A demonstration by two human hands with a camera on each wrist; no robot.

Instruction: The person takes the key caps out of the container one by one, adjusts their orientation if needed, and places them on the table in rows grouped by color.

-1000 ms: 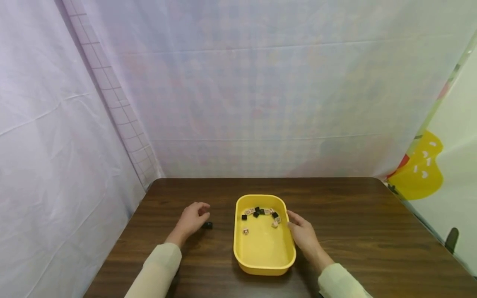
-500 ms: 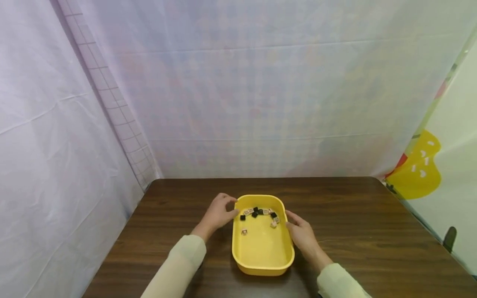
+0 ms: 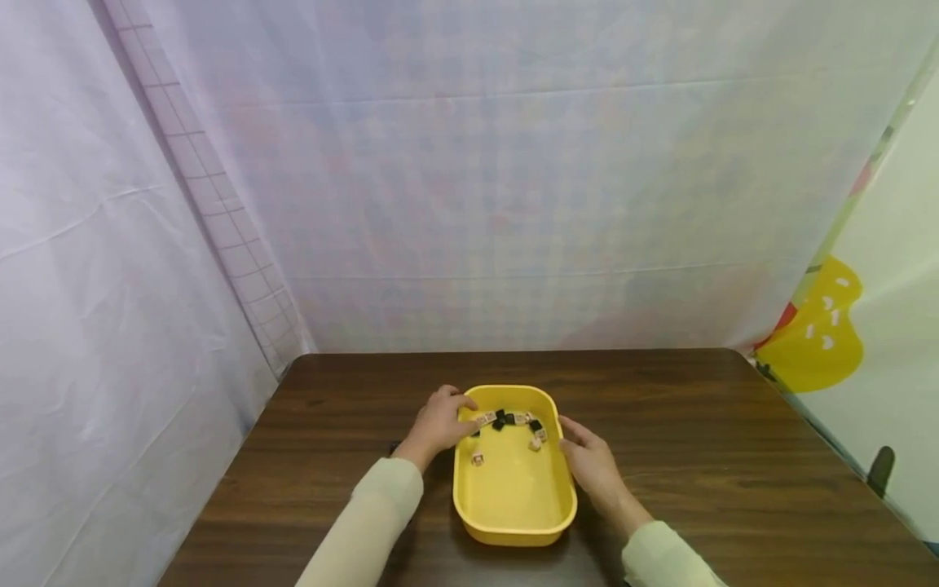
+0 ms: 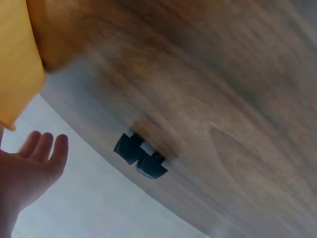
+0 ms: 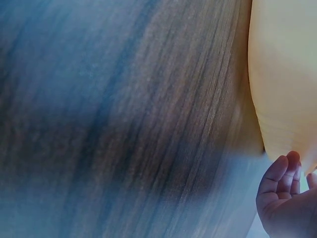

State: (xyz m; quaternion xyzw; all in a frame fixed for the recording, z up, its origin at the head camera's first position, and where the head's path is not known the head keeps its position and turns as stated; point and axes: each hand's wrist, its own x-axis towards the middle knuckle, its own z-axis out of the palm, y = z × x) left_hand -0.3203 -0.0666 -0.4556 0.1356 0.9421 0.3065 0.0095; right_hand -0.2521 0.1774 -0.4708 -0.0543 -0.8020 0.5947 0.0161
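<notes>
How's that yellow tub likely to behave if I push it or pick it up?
The yellow tub looks like moulded plastic, so it's probably stiff and light for its size. Its broad floor and low walls suggest it won't tip easily. The small loose pieces inside would probably slide if it tilted.

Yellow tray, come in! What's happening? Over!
Right hand touching yellow tray; left hand over its left rim. Black and pale pieces inside. Two black pieces on table left of it, seemingly blocking nothing.

Left grip [image 3: 440, 421] loosely curved, angled inward; right grip [image 3: 592, 466] likewise, relaxed.
</notes>
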